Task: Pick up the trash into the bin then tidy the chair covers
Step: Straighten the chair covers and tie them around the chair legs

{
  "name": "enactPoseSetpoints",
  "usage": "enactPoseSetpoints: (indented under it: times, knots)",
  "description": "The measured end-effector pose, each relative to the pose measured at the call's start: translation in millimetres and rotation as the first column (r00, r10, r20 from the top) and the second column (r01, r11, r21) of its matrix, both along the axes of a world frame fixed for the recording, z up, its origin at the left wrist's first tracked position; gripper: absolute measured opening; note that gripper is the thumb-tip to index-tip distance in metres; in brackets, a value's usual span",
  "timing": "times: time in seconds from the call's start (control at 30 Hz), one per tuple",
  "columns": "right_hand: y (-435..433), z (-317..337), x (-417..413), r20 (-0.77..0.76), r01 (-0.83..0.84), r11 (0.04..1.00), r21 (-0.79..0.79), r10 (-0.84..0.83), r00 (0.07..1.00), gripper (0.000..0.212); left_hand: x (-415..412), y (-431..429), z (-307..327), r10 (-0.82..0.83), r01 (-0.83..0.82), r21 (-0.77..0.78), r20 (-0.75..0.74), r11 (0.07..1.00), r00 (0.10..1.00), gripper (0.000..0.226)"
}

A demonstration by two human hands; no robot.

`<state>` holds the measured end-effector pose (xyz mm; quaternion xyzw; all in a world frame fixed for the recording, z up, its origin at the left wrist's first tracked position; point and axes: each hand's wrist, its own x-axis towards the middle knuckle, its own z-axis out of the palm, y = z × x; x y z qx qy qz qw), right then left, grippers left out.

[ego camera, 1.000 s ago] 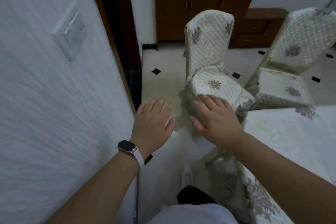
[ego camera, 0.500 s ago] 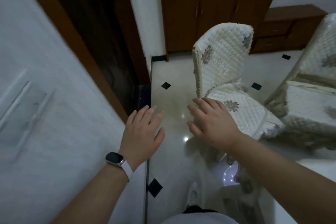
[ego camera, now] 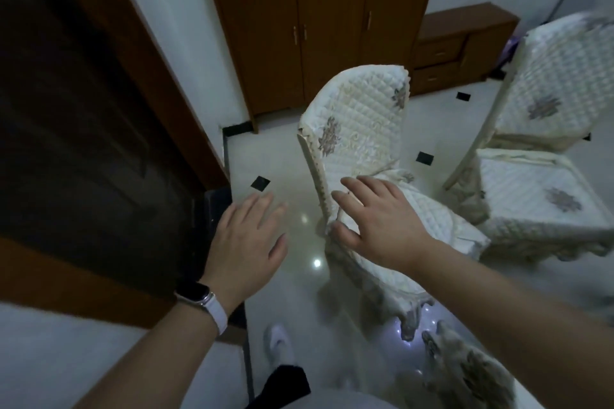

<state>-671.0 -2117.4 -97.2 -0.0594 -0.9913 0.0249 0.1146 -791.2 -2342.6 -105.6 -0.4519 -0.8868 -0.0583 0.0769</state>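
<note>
Tiled floor [ego camera: 285, 156], wardrobe [ego camera: 332, 26], dark door [ego camera: 83, 126], quilted chair cover [ego camera: 362, 116]

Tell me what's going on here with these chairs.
A person stands over the nearer chair, both hands out and open. The right hand is over the rumpled seat cover at its edge, possibly touching it; the left hand hovers above the floor beside the chair. A second covered chair stands to the right. No trash or bin shows.
</note>
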Motion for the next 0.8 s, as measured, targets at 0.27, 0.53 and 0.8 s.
enactPoseSetpoints:
  times: [0.27, 0.53, 0.8]
  knots:
    - [28, 0, -102, 0.018, 0.134, 0.989, 0.061, -0.135, 0.991, 0.048, -150, 65, -18, -0.091, 0.088, 0.045, 0.068, 0.995, 0.994, 0.052]
    - [53, 3, -195, -0.004, 0.306, 0.950, 0.063, -0.306, 0.952, 0.047, -282, 120, -23, -0.265, 0.264, 0.044, 0.029, 0.964, 0.964, 0.055]
    - [79, -13, -271, 0.016, 0.339, 0.940, 0.029, -0.340, 0.940, 0.046, -365, 149, -29, -0.274, 0.272, 0.040, 0.055, 0.962, 0.960, 0.053]
